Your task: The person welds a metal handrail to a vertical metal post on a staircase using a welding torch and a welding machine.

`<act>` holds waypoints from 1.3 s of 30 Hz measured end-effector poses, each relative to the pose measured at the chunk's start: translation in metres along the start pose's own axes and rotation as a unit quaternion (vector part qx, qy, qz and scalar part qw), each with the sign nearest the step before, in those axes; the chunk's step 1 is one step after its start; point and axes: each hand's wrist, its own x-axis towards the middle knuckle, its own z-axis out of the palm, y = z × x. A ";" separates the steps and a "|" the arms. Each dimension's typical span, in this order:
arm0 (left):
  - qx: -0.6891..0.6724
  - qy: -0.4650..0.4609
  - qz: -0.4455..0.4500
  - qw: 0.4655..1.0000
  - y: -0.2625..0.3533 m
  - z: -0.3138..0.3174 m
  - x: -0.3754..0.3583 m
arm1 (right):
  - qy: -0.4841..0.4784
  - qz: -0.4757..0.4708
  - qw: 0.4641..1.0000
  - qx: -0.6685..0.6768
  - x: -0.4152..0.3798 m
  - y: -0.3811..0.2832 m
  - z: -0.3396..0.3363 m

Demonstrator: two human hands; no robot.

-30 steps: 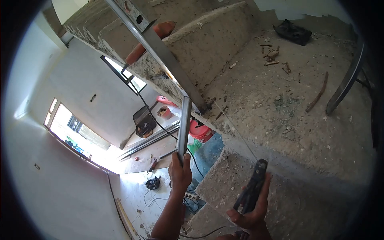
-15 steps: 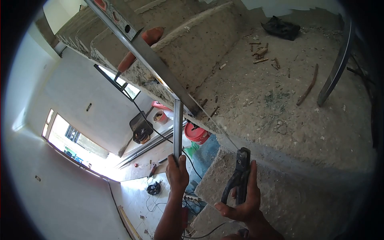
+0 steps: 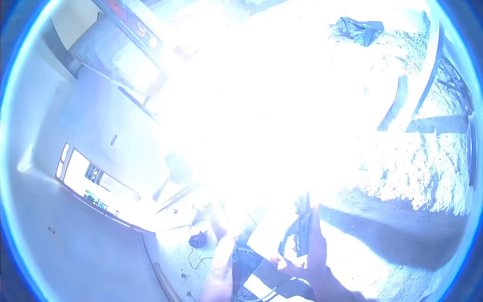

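Note:
A blinding white-blue glare fills the middle of the view and hides the joint of the metal bars and the tip of the electrode. My right hand (image 3: 317,251) is closed round the black welding electrode holder (image 3: 303,231), whose jaw end fades into the light. To its left, my left hand (image 3: 219,224) is nearly washed out at the glare's lower edge. Its arm is raised as it was when it gripped the square metal tube, which the light now hides. The long metal rail (image 3: 133,35) shows only at its upper left end, with a red-marked spirit level against it.
A crumpled black bag (image 3: 357,31) lies on the concrete landing at upper right, near a curved metal bar (image 3: 431,75). Below left, a dark bundle (image 3: 198,239) and cable lie on the tiled floor. A window opening (image 3: 95,176) breaks the left wall.
An intense arc light has flared up over the middle, bleaching out the steps, rail and tube. My hands stay in nearly the same places.

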 end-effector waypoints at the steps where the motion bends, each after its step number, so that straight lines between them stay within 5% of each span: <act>1: 0.012 -0.003 -0.015 1.000 0.001 -0.001 0.000 | 0.025 -0.013 0.999 0.023 -0.001 0.000 0.000; 16: 0.047 -0.013 -0.076 0.996 0.011 -0.002 -0.002 | 0.015 -0.035 0.999 0.036 -0.005 0.008 -0.003; 36: -0.030 0.017 0.052 0.998 -0.009 0.003 -0.001 | 0.028 -0.069 0.997 0.020 -0.008 0.009 -0.002; 39: -0.003 0.011 -0.007 1.000 -0.004 0.003 -0.001 | 0.030 -0.072 0.997 0.021 -0.005 0.011 0.000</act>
